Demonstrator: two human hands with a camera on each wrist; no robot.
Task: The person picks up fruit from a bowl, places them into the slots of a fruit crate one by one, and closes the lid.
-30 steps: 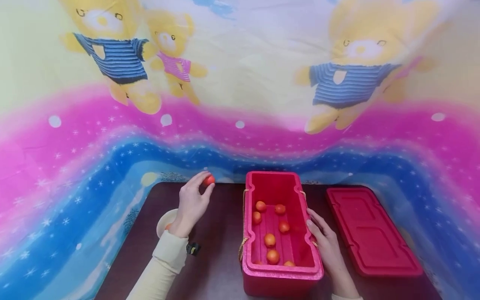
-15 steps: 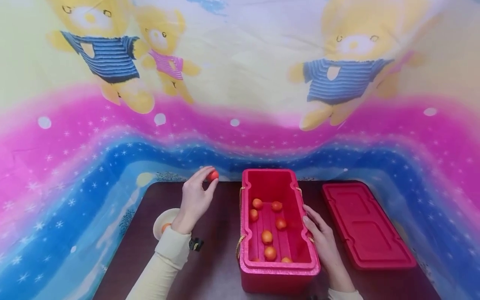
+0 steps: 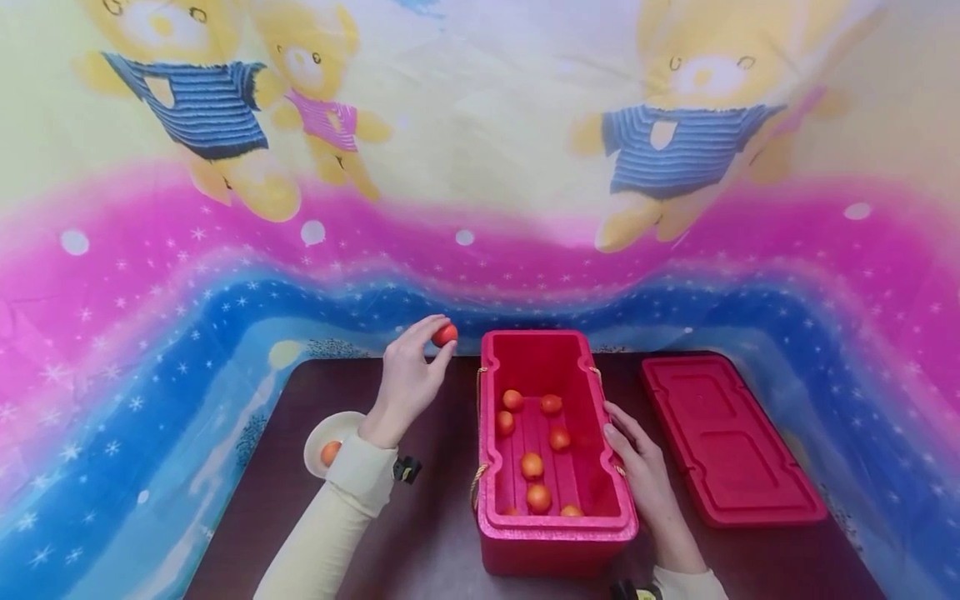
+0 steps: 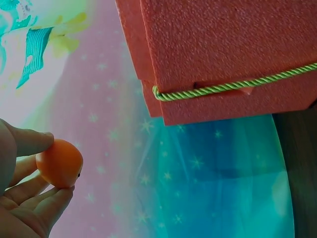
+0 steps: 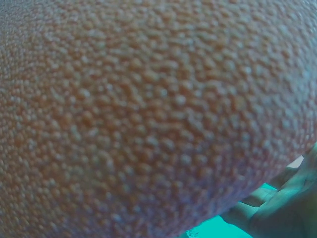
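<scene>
The left hand (image 3: 408, 372) pinches a small, round, smooth orange fruit (image 3: 445, 335) between thumb and fingers, raised above the far part of the dark brown table (image 3: 442, 500); compared with the earlier frames, it has moved right, closer to the far left of the red, textured, oblong box (image 3: 557, 527). The right hand (image 3: 645, 471), fingers extended, remains against the box's right side. At left, the round cream bowl (image 3: 313, 442) and its orange fruit (image 3: 330, 452) are now less covered by the left sleeve (image 3: 337, 517).

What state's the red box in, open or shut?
Open: red lid lies beside the red box on the table; orange fruits show inside.
</scene>
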